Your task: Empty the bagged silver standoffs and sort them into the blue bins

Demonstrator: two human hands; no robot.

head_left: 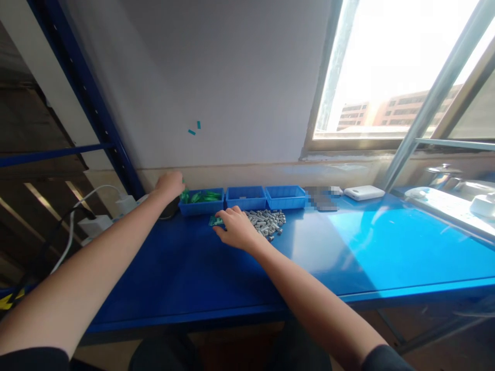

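Note:
My left hand (pixel 169 184) reaches to the left end of a blue tray (pixel 201 207) filled with green parts (pixel 201 196); its fingers are curled, and what they hold is hidden. My right hand (pixel 235 226) rests on the blue table (pixel 185 268) with fingers bent down onto a small green board (pixel 215 221). A pile of small grey metal pieces (pixel 266 221) lies just right of that hand.
Two more blue trays (pixel 246 197) (pixel 285 196) stand in a row to the right. A white box (pixel 364 192) lies further right near the window. White chargers and cables (pixel 96 216) sit at the left by the blue shelf frame (pixel 88 98).

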